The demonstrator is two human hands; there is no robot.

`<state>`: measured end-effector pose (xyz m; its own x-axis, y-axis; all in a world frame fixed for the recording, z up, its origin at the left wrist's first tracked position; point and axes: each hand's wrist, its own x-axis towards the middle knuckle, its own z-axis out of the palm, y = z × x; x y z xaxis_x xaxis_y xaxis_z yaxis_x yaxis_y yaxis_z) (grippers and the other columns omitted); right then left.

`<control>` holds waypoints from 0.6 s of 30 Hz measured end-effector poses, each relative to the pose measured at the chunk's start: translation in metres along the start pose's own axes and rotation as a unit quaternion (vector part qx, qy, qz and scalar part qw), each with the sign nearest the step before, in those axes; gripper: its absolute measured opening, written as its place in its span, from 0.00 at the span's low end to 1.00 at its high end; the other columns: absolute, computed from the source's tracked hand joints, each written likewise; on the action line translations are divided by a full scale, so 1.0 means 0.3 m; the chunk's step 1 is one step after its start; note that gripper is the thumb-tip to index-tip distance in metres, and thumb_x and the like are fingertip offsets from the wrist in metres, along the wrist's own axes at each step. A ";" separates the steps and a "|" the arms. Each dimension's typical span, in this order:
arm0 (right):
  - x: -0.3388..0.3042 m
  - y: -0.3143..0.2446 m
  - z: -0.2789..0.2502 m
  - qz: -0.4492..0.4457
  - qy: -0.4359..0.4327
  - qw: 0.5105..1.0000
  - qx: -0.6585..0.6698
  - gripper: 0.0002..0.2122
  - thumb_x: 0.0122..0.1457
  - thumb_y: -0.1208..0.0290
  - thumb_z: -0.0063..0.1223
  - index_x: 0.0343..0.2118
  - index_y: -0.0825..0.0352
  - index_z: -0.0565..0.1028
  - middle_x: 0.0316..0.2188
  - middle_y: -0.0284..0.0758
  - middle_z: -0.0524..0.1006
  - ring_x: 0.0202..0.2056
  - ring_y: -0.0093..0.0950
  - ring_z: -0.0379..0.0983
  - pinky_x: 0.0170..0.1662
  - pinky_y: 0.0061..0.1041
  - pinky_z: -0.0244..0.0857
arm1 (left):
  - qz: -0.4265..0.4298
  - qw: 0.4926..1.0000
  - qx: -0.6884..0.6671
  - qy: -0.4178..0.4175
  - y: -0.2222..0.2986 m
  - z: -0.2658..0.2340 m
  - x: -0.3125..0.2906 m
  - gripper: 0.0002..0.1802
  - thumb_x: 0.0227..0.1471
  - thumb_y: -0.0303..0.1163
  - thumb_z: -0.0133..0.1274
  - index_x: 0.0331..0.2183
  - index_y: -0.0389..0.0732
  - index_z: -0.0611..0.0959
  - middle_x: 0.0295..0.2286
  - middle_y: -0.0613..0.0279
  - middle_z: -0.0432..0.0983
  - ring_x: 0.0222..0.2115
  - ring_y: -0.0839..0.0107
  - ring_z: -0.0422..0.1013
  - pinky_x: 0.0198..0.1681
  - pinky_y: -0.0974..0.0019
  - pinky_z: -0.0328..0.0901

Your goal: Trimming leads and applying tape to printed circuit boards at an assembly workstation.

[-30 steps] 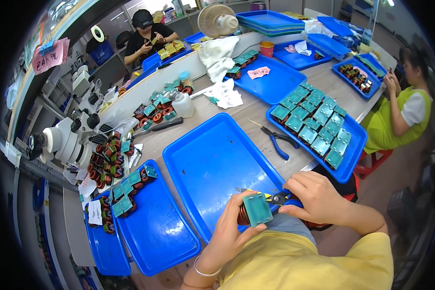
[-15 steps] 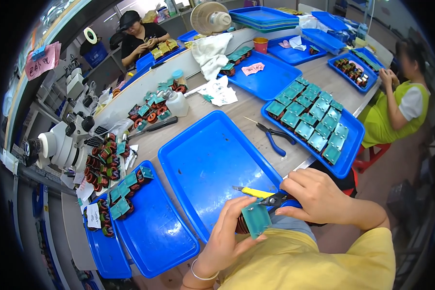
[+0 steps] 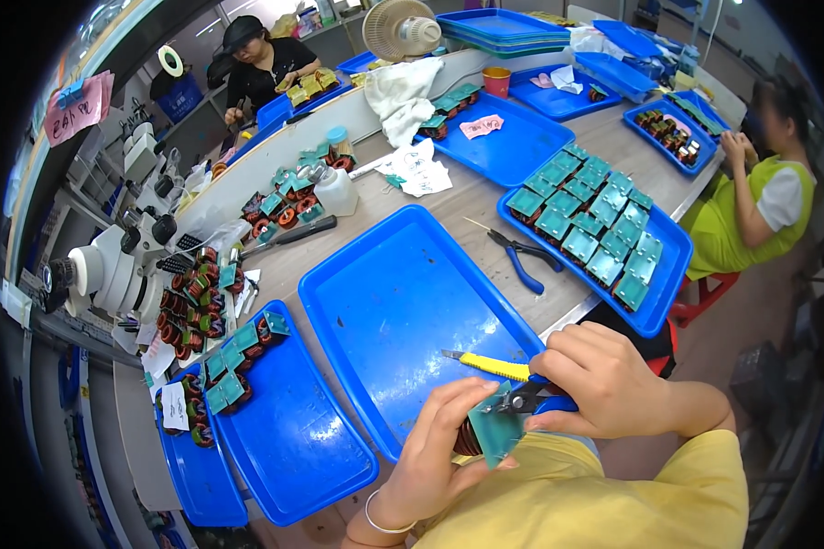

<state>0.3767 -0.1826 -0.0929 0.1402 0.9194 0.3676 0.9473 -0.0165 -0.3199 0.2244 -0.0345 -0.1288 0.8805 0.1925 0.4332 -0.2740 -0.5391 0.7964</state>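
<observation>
My left hand is closed around a wire-wound coil with a green circuit board, held just off the near edge of the blue tray. The board faces right and is tilted, with the copper-coloured winding behind it. In my right hand are blue-handled cutting pliers, whose jaws reach the upper part of the board. Whether the jaws are closed on a lead is too small to make out. Beyond my hands a yellow utility knife lies in the large blue tray, blade toward the left.
Other pliers lie beside a blue tray of boarded coils at right. Two narrower trays stand at left, near loose coils and a microscope. A plastic bottle stands behind. Co-workers sit across and at right.
The coil in my left hand has turned, so its board now shows more edge-on and slightly further right. My right hand with the pliers has shifted slightly down. The co-worker across moved an arm.
</observation>
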 end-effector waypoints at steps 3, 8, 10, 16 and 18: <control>0.001 -0.001 0.002 -0.002 0.000 1.000 -0.003 0.22 0.45 0.50 0.56 0.27 0.68 0.69 0.22 0.36 0.65 0.24 0.33 0.64 0.27 0.27 0.57 | -0.003 1.000 0.008 0.001 0.002 -0.001 -0.003 0.38 0.32 0.43 0.64 0.44 0.36 0.68 0.40 0.53 0.70 0.43 0.59 0.65 0.45 0.62 0.62; 0.006 -0.007 -0.002 -0.002 -0.003 1.000 -0.006 0.22 0.44 0.50 0.56 0.27 0.67 0.69 0.22 0.35 0.64 0.24 0.32 0.64 0.27 0.27 0.57 | 0.016 0.999 0.033 -0.008 0.000 -0.009 0.001 0.38 0.32 0.42 0.65 0.44 0.36 0.69 0.41 0.55 0.70 0.43 0.57 0.65 0.45 0.62 0.62; 0.010 -0.012 -0.006 -0.002 -0.014 1.000 -0.015 0.21 0.45 0.50 0.55 0.26 0.67 0.68 0.21 0.35 0.63 0.24 0.32 0.63 0.27 0.27 0.57 | 0.013 0.999 0.034 -0.008 0.002 -0.010 0.000 0.38 0.31 0.41 0.65 0.44 0.36 0.69 0.41 0.55 0.70 0.43 0.57 0.65 0.45 0.61 0.61; 0.020 -0.004 0.000 -0.004 -0.026 0.999 -0.038 0.20 0.47 0.51 0.54 0.25 0.67 0.67 0.20 0.35 0.64 0.23 0.32 0.64 0.27 0.28 0.58 | -0.036 0.998 0.044 -0.027 0.016 -0.018 0.008 0.36 0.32 0.35 0.65 0.45 0.35 0.69 0.40 0.54 0.69 0.39 0.62 0.68 0.40 0.67 0.65; 0.017 0.005 0.021 0.008 -0.035 0.999 -0.031 0.20 0.47 0.52 0.54 0.25 0.67 0.67 0.20 0.35 0.64 0.23 0.33 0.65 0.26 0.28 0.59 | -0.063 0.997 0.025 -0.032 0.009 -0.018 0.009 0.36 0.32 0.33 0.65 0.45 0.35 0.69 0.40 0.54 0.69 0.37 0.65 0.68 0.38 0.68 0.66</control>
<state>0.3771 -0.1756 -0.0969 0.1379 0.9439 0.3002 0.9613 -0.0546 -0.2699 0.2240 -0.0309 -0.1233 0.9300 0.2095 0.3018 -0.1414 -0.5541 0.8204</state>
